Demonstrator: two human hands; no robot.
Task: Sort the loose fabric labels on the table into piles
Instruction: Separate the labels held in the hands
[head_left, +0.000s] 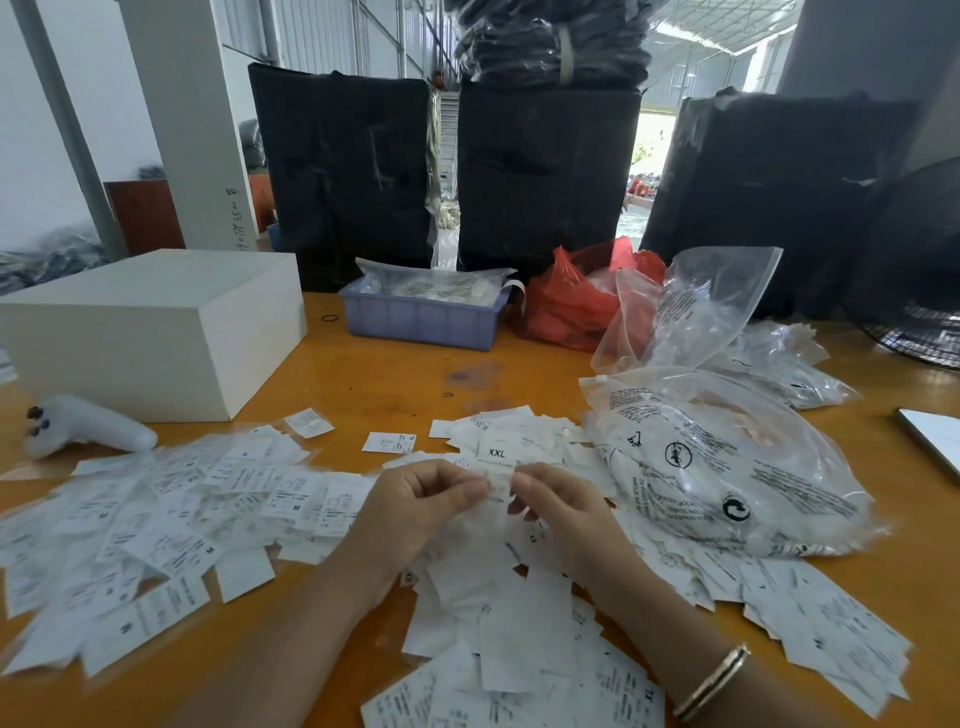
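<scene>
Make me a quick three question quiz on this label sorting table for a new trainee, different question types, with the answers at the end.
1. True or false: both hands hold the same fabric label between them.
2. Multiple choice: the blue tray stands A) at the table's far side, between the white box and the red bag; B) beside the person's wrists; C) on top of the white box.
3. Fill in: the size printed on the label lying just beyond the fingertips is ___.

Key:
1. True; the left hand and the right hand each pinch it.
2. A
3. XXL
</scene>
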